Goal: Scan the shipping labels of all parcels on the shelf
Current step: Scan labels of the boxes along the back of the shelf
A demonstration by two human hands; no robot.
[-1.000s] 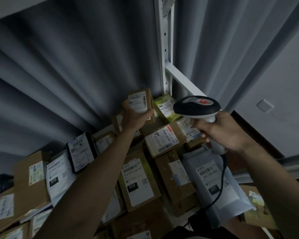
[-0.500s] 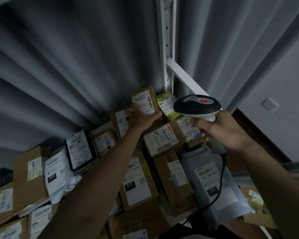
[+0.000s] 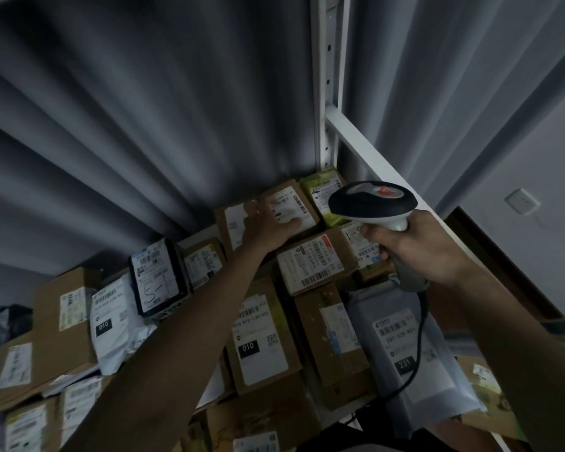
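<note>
My left hand (image 3: 268, 228) reaches to the back of the shelf and holds a small cardboard box (image 3: 302, 205) by its lower left corner, thumb lying across the white shipping label. The box lies low on the pile, label facing up. My right hand (image 3: 418, 252) grips the handle of a black-and-white barcode scanner (image 3: 372, 203), whose head hovers just right of that box. Several more labelled parcels fill the shelf: a brown box (image 3: 313, 262) in front, a yellow-green box (image 3: 323, 187) behind, a box marked 010 (image 3: 261, 337), and a grey mailer marked 231 (image 3: 405, 347).
A white shelf upright (image 3: 327, 93) and side rail (image 3: 372, 158) stand at the back right. A grey curtain (image 3: 144, 125) hangs behind the shelf. The scanner cable (image 3: 419, 353) dangles over the grey mailer. More boxes and a white mailer (image 3: 111, 321) crowd the left.
My left hand has lowered the small box from a raised, tilted pose onto the pile at the back. The scanner has stayed nearly in place.
</note>
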